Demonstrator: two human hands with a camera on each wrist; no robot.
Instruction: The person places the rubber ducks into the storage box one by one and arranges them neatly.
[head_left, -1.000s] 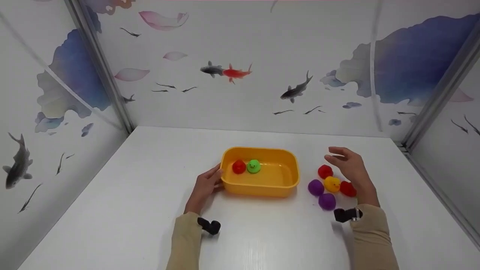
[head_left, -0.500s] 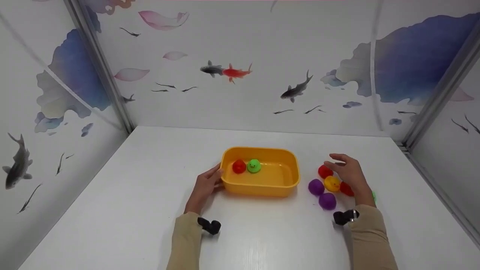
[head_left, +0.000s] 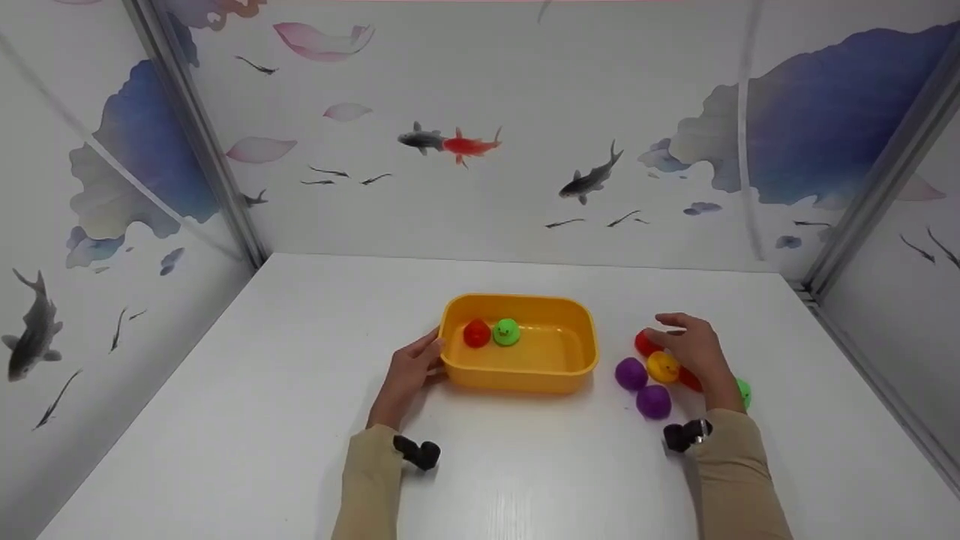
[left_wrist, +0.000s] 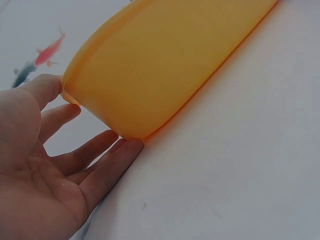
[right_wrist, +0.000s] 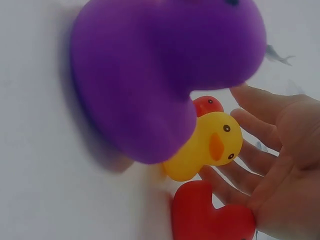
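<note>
My left hand [head_left: 406, 376] rests against the left end of a yellow plastic basin [head_left: 517, 380]. In the left wrist view its thumb and fairly straight fingers touch the outer wall. Inside sit a red rubber duck [head_left: 477, 334] and a green rubber duck [head_left: 506, 332]. My right hand [head_left: 697, 349] hangs over the duck group to the right, thumb and fingers apart, right at the farthest red duck [head_left: 646, 343]. A yellow duck [right_wrist: 220, 142] and another red duck [right_wrist: 210, 212] lie below the palm. A purple duck [right_wrist: 145, 75] fills much of the right wrist view.
Two purple ducks [head_left: 654, 403] lie nearest the basin, left of the right hand. Another green duck [head_left: 743, 394] shows beside the right wrist. The white table [head_left: 247, 420] is enclosed by white walls [head_left: 480, 217] printed with fish and petals.
My right hand has come down toward the farthest red duck and slightly nearer to me. The green duck by the right wrist has come into sight. My left hand and the basin stay put.
</note>
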